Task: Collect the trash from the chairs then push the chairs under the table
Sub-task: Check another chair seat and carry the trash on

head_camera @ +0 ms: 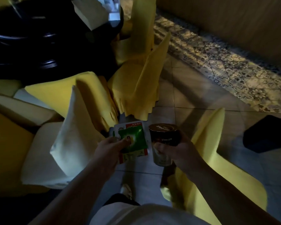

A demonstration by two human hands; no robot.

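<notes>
My left hand [111,147] pinches flat wrappers [133,138]: a green packet on top of a white and red one. My right hand [177,151] grips a paper cup with a dark brown lid [165,140], held upright. Both are held low over the tiled floor between the chairs. A chair with a white cover [66,137] stands just left of my left hand. Yellow-covered chairs surround me: one behind it [88,95], one further ahead [136,82], one at my right [209,156]. The dark round table [31,38] is at upper left.
A white box [91,12] sits on the table's edge. A dark object [268,133] lies on the floor at the right. A patterned tile strip [225,65] runs along a wall at upper right. My legs and shoe show below.
</notes>
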